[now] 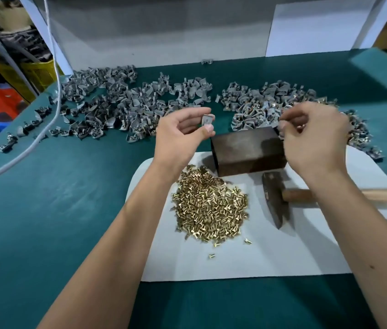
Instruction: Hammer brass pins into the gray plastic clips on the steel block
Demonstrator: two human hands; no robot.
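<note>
Here, one steel block (247,148) is sitting at the far edge of a white sheet (247,255) on the green table (57,198), and everything else is lying around it. Just above the block's left end, the left hand (180,136) is hovering and pinching a single gray clip (207,121) between thumb and fingertips, holding it upright and clear of the block. Over the block's right end, the right hand (316,138) is hanging with its fingers curled inward; something small may be pinched at the fingertips, but motion blur is making it impossible to tell what, or whether anything is being held at all. Nearer the person than the block, on its left side, one heap of brass pins (211,207) is lying on the sheet, far too many to count, with three loose pins (212,256) lying just past the heap's near edge. Just beside the block's near right corner, one hammer (273,198) is resting flat, its dark head pointing along the sheet and its wooden handle running off to the right under the right forearm. Beyond the block, two broad spreads of gray clips are lying: a left pile (121,103) and a right pile (271,100), the latter showing glints of brass. One white cord (54,91) is hanging down far left of the block.
</note>
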